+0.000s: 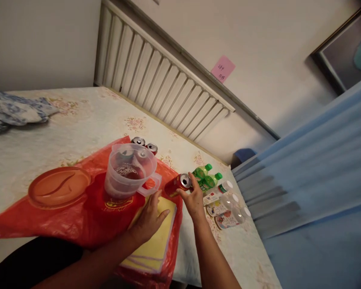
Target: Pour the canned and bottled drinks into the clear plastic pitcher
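Note:
My right hand [194, 202] grips a red drink can [173, 186] between thumb and fingers. The can is tilted, with its opened silver top facing up and to the right. My left hand [149, 220] has its thumb apart from its fingers; the fingertips are just below the handle of a clear plastic pitcher [116, 182], and whether they touch it I cannot tell. Dark, foamy liquid [128, 171] is in the pitcher. It stands on a red plastic bag [87, 224]. Beneath my left hand lie yellow cloths [161, 237] with purple edges.
A round lid [52, 188] lies on the bag at left. Two opened cans [152, 148] stand behind the pitcher. At right are two green bottles [209, 182] and several clear labelled bottles [228, 218]. A patterned cloth [18, 108], radiator [156, 76] and blue curtain [313, 168] border the table.

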### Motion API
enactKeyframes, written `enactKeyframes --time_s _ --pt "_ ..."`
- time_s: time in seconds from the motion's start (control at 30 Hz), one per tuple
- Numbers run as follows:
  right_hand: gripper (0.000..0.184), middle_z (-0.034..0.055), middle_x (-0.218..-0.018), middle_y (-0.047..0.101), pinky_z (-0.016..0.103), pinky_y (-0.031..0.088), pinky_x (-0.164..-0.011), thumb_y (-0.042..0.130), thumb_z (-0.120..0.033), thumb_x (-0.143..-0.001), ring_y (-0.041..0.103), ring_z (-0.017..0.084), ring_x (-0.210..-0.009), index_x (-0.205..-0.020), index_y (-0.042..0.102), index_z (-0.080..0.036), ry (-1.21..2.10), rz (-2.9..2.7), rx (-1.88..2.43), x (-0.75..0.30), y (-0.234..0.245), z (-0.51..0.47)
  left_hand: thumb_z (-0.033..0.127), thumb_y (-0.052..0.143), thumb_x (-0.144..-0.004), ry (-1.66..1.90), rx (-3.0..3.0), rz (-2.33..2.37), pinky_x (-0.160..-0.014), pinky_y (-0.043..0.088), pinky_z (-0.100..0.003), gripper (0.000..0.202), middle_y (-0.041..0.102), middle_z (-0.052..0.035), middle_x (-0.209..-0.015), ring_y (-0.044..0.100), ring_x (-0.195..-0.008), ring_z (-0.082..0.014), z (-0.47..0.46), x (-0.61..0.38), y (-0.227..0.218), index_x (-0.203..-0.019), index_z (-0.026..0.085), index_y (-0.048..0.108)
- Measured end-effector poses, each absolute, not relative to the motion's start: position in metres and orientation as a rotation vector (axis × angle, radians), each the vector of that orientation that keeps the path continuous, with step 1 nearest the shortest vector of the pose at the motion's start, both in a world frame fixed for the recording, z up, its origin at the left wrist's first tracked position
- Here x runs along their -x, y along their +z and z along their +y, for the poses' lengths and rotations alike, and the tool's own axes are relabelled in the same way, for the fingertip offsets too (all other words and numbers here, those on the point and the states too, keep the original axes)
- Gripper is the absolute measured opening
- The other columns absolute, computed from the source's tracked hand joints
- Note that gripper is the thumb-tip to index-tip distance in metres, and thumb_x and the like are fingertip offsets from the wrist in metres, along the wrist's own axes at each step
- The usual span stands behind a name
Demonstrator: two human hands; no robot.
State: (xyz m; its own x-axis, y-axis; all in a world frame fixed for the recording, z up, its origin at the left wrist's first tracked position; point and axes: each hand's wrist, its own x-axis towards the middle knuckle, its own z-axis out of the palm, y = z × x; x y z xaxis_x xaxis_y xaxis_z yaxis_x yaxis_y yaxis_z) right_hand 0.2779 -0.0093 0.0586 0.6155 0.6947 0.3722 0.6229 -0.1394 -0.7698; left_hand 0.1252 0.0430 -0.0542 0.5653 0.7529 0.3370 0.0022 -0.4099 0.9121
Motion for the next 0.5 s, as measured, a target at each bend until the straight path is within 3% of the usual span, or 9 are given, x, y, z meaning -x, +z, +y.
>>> enactKeyframes --time_s 0.17,0.5 --pt "0.079 0.0135 -0.140 0.063 0.050 0.044 -0.114 0.086 -0.027 -0.065 0.059 0.034 -0.130 -0.139 0.060 -0.018 0.191 -1.101 1.804 -0.259 0.062 -0.048 0.024 0.068 -0.080 0.901 -1.802 0.488 -0.120 0.034 -0.057 0.082 0.039 -0.0196 -0.158 0.035 -0.149 -0.0351 0.044 -0.122 -0.049 -0.152 0.019 0.029" --pt "0.081 0.0094 -0.141 0.064 0.053 0.038 -0.119 0.089 -0.022 -0.062 0.056 0.034 -0.133 -0.138 0.062 -0.023 0.380 -1.099 1.792 -0.219 0.064 -0.076 0.028 0.079 -0.073 0.684 -1.674 0.224 -0.115 0.042 -0.046 0.077 0.057 -0.0128 -0.144 0.054 -0.133 -0.0308 0.049 -0.099 -0.024 -0.142 0.021 0.046"
